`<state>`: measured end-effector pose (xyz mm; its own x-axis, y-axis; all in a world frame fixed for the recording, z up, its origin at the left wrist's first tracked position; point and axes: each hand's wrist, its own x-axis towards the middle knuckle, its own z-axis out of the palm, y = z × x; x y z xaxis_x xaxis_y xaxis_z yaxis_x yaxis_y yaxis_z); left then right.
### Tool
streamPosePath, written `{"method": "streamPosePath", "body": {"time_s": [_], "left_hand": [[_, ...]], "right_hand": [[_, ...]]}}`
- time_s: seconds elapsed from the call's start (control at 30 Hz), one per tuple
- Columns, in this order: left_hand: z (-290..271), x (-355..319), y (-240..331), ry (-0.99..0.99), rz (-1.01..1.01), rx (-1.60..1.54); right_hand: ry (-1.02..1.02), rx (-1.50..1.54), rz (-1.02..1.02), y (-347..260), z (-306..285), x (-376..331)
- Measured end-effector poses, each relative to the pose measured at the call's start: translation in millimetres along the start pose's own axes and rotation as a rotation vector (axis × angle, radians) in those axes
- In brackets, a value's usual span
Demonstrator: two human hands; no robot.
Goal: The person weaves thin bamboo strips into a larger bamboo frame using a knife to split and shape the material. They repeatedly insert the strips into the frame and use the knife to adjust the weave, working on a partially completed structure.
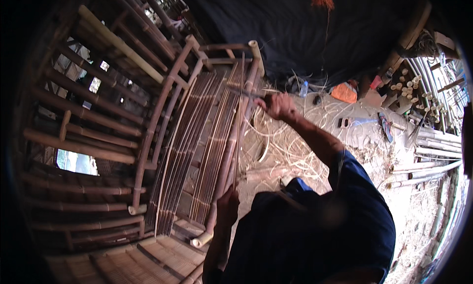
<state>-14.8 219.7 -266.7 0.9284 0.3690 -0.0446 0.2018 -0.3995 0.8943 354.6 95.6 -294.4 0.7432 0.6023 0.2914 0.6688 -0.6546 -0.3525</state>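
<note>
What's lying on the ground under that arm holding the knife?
Under the right hand and its knife, pale curly bamboo shavings cover the dirt ground. What lies beneath the heap, or behind the dark blue sleeve, is hidden.

You are in a rustic bamboo workshop: a half-built brown bamboo-slat frame [197,136] at nine o'clock, pale shavings [290,141] on dirt centre, cut bamboo poles [419,91] at two o'clock.

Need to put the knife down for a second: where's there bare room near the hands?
Little bare room. Shavings cover the ground between the slatted bamboo panel and the right hand. The barest patch lies beyond them, around the orange bag. By the left hand, slats and frame crowd everything.
</note>
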Motion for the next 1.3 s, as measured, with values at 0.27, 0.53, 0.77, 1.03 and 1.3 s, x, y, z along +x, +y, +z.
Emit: {"method": "streamPosePath", "body": {"time_s": [0.27,0.53,0.77,1.03,1.3], "left_hand": [[-18.7,-36.2,-7.1,-0.062,-0.007,0.177],[-29.0,-83.7,-115.4,-0.143,-0.359,-0.651],[13.1,24.6,-58.9,-0.189,-0.186,-0.123],[11.1,17.7,-67.6,-0.238,-0.664,-0.243],[4.2,-65.9,-112.6,-0.137,-0.168,-0.293]], "right_hand": [[-0.136,0.004,0.115,5.5,-59.7,25.1],[0.195,0.093,0.460,127.2,-43.7,52.5],[-0.167,0.977,0.429,-24.9,45.4,-102.3],[-0.294,1.162,0.657,-83.0,75.4,-92.3],[-0.006,0.821,0.359,19.2,48.1,64.2]]}}
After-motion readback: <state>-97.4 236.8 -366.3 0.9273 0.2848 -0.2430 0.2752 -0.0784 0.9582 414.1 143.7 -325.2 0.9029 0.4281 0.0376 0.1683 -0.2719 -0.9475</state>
